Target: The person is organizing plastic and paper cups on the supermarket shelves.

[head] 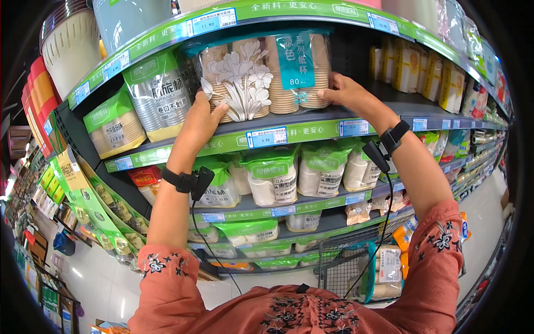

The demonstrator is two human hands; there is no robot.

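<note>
A large clear plastic pack of brown paper cups (288, 75) with a teal top and a white flower print is at the front of a shelf. My left hand (202, 117) grips its lower left corner, thumb on the front. At its right side my right hand (350, 92) has the thumb on the front and the fingers around the edge, partly hidden. Left of my left hand stand a green-topped pack of clear plastic cups (156, 94) and a smaller green-topped pack of paper cups (112, 123).
Below are shelves with green-topped packs of white cups (273, 177). Yellow-and-white boxes (411, 69) stand farther right on the upper shelf. A wire shopping cart (333, 259) holding another cup pack (388, 269) is at my lower right. Hanging cardboard strips (94, 200) flank the shelf's left end.
</note>
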